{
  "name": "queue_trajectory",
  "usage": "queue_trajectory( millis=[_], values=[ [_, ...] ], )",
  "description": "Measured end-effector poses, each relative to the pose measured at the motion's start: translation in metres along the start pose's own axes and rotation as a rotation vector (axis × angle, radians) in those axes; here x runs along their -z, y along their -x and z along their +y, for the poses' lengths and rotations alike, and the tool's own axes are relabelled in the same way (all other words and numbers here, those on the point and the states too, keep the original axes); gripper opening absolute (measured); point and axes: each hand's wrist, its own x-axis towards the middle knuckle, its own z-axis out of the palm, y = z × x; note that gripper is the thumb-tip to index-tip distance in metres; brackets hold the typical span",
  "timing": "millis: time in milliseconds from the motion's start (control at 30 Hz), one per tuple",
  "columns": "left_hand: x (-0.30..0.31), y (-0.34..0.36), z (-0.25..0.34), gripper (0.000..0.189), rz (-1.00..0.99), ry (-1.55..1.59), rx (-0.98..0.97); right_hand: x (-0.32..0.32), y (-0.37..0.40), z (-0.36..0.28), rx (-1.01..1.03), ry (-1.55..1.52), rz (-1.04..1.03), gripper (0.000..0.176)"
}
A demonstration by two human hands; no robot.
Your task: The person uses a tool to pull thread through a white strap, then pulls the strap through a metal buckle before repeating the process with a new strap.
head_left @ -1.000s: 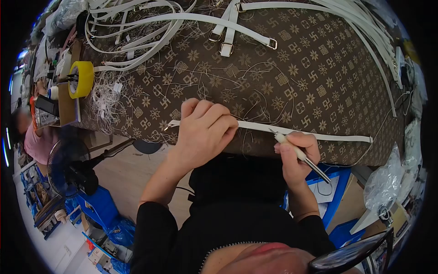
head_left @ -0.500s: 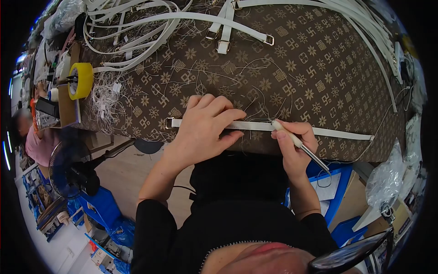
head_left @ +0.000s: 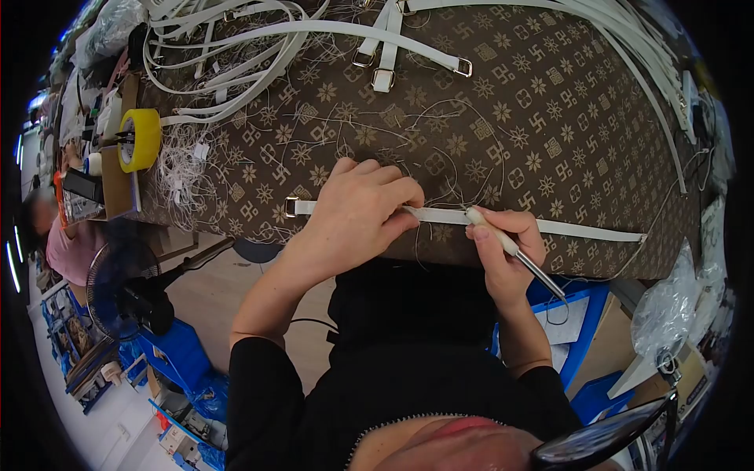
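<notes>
A narrow white strap [head_left: 581, 231] lies along the near side of the patterned cloth, a metal buckle [head_left: 291, 207] at its left end. My left hand [head_left: 353, 212] rests over the strap's left half, thumb and forefinger pinched together at it. In my right hand [head_left: 509, 247] is a pen-like tool [head_left: 534, 271] with a white handle and a metal shaft. The tool's white end meets the strap near its middle, while the shaft slants down toward me. Loose threads [head_left: 452, 184] curl on the cloth just beyond my fingers.
More white straps [head_left: 275, 67] with buckles pile at the back left; others [head_left: 628, 59] run along the back right. Yellow tape [head_left: 140, 140] stands at the left beside a thread tangle [head_left: 184, 173]. A fan [head_left: 129, 290] and a person in pink [head_left: 69, 251] are farther left.
My left thumb and forefinger, apart a moment ago, have closed together at the strap. My right hand and its tool have barely moved.
</notes>
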Motion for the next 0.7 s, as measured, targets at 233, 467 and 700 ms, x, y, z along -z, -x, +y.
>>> queue_trajectory(
  millis=[233, 467, 700],
  values=[
    [0.000, -0.005, -0.003, 0.011, -0.046, -0.050, -0.088, -0.001, 0.001, 0.001, 0.009, 0.027, -0.002, 0.021],
    [-0.018, 0.007, 0.002, 0.016, 0.109, -0.015, -0.093, -0.004, -0.009, 0.000, 0.221, 0.166, -0.067, 0.020],
    [-0.020, 0.008, 0.000, 0.021, 0.164, 0.022, -0.118, -0.005, -0.011, -0.011, 0.288, 0.354, -0.158, 0.017]
  ],
)
